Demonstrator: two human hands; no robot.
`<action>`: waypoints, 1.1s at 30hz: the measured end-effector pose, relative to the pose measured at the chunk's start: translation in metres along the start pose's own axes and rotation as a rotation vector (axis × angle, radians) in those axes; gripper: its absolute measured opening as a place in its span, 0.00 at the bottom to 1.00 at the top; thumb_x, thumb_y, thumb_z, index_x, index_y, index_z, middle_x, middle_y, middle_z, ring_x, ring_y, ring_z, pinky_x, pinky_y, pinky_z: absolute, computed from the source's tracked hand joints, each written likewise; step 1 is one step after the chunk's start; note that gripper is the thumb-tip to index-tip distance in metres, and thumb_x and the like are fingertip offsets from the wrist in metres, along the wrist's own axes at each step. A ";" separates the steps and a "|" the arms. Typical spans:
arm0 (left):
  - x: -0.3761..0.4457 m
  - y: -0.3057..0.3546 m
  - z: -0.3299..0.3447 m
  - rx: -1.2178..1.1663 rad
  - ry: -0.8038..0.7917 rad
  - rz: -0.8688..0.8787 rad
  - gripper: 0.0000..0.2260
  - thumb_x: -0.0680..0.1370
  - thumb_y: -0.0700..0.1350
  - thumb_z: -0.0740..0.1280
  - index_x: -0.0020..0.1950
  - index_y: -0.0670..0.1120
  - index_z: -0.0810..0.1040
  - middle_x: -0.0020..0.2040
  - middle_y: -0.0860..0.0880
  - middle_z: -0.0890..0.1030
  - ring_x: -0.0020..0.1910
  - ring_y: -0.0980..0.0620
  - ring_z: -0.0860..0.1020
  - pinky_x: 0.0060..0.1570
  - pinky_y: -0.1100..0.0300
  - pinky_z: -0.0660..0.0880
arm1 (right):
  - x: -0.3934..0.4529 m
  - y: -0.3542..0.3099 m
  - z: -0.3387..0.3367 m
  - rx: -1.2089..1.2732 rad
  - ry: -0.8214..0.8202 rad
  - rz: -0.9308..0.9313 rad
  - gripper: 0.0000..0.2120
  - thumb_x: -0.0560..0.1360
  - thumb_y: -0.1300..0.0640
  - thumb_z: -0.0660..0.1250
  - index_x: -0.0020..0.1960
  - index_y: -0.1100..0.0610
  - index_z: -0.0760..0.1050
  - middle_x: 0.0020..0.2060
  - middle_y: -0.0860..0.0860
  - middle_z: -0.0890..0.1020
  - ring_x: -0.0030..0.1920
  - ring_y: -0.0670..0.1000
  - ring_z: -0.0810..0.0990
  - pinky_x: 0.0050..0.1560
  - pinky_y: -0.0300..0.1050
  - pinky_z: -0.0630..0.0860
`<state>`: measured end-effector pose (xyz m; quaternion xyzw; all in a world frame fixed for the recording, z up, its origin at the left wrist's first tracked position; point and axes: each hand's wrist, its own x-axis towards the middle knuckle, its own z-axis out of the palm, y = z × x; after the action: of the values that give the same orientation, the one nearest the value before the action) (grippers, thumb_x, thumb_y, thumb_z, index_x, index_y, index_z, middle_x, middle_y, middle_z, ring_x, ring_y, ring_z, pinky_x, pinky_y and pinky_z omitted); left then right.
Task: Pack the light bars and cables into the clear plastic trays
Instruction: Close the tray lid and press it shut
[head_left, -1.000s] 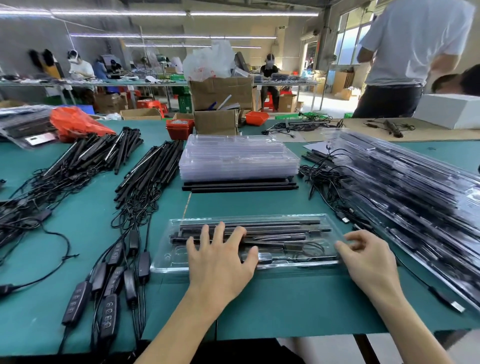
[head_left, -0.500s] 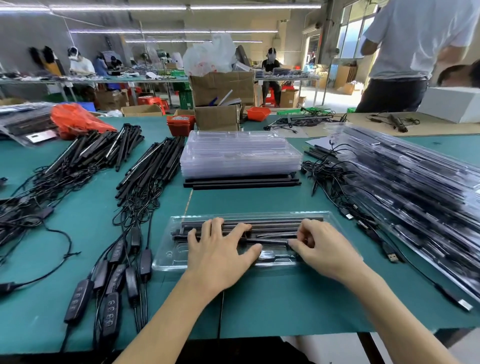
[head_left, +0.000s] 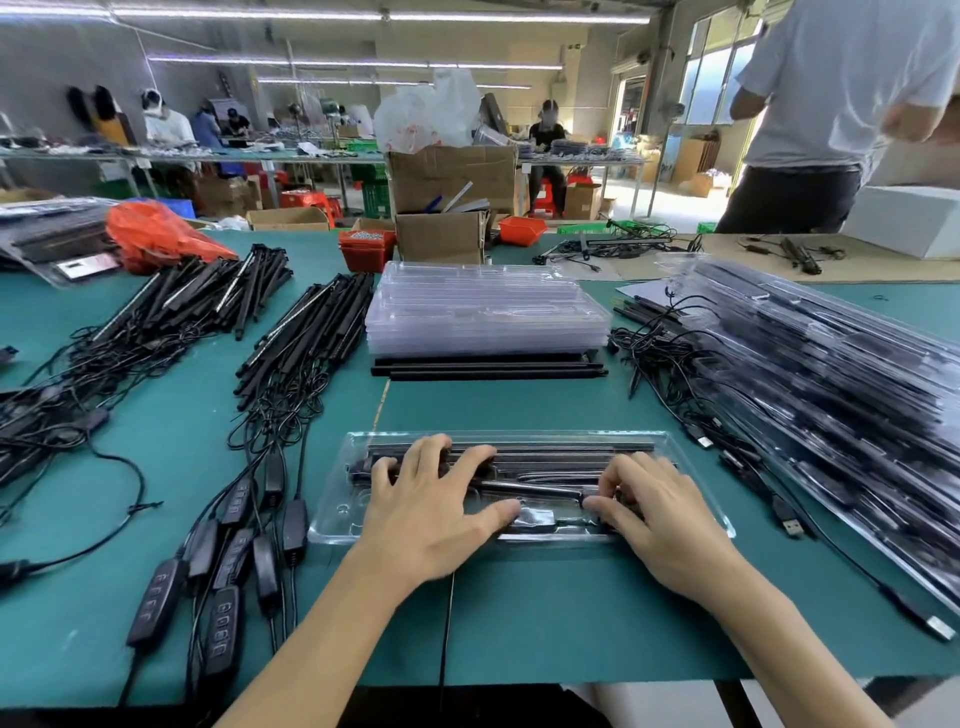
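Note:
A clear plastic tray (head_left: 691, 483) lies on the green table in front of me, with black light bars (head_left: 561, 457) and a coiled cable inside it. My left hand (head_left: 436, 509) rests flat on the tray's left half, fingers spread and straight. My right hand (head_left: 660, 514) lies on the tray's right half, its fingers bent down onto the cable part; what lies under its fingertips is hidden. A stack of empty clear trays (head_left: 483, 312) sits behind, on top of black bars (head_left: 488, 369).
Piles of loose black light bars with cables (head_left: 306, 332) and inline controllers (head_left: 228, 577) cover the left of the table. A slanting stack of packed trays (head_left: 831, 384) fills the right. Cardboard boxes (head_left: 447, 208) stand at the back. A person (head_left: 831, 114) stands at the far right.
My right hand has come from the tray's right end inward onto its right half. My left hand has stayed on the tray's left half.

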<state>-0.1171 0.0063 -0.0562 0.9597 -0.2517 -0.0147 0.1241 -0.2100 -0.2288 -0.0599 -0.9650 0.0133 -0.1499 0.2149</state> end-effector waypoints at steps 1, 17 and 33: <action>-0.001 0.001 0.002 0.019 0.005 -0.001 0.29 0.77 0.73 0.49 0.76 0.68 0.52 0.79 0.53 0.52 0.79 0.54 0.46 0.75 0.44 0.41 | -0.002 0.002 -0.003 0.037 -0.013 -0.018 0.10 0.78 0.46 0.68 0.42 0.46 0.69 0.40 0.42 0.74 0.45 0.45 0.69 0.48 0.44 0.64; 0.005 0.004 0.014 0.119 -0.053 -0.054 0.30 0.74 0.75 0.39 0.74 0.73 0.34 0.81 0.50 0.34 0.79 0.49 0.32 0.72 0.32 0.32 | 0.022 0.006 -0.019 0.172 -0.315 0.184 0.09 0.74 0.53 0.73 0.39 0.51 0.74 0.31 0.45 0.74 0.29 0.41 0.69 0.34 0.35 0.67; 0.005 0.001 0.010 0.062 -0.091 -0.022 0.27 0.78 0.72 0.43 0.76 0.72 0.38 0.81 0.49 0.36 0.79 0.49 0.32 0.71 0.33 0.30 | 0.051 -0.019 -0.014 -0.146 -0.356 0.369 0.18 0.72 0.42 0.69 0.34 0.54 0.70 0.31 0.48 0.79 0.38 0.51 0.80 0.35 0.43 0.69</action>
<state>-0.1143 0.0005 -0.0649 0.9641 -0.2470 -0.0521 0.0822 -0.1664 -0.2220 -0.0259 -0.9704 0.1616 0.0654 0.1673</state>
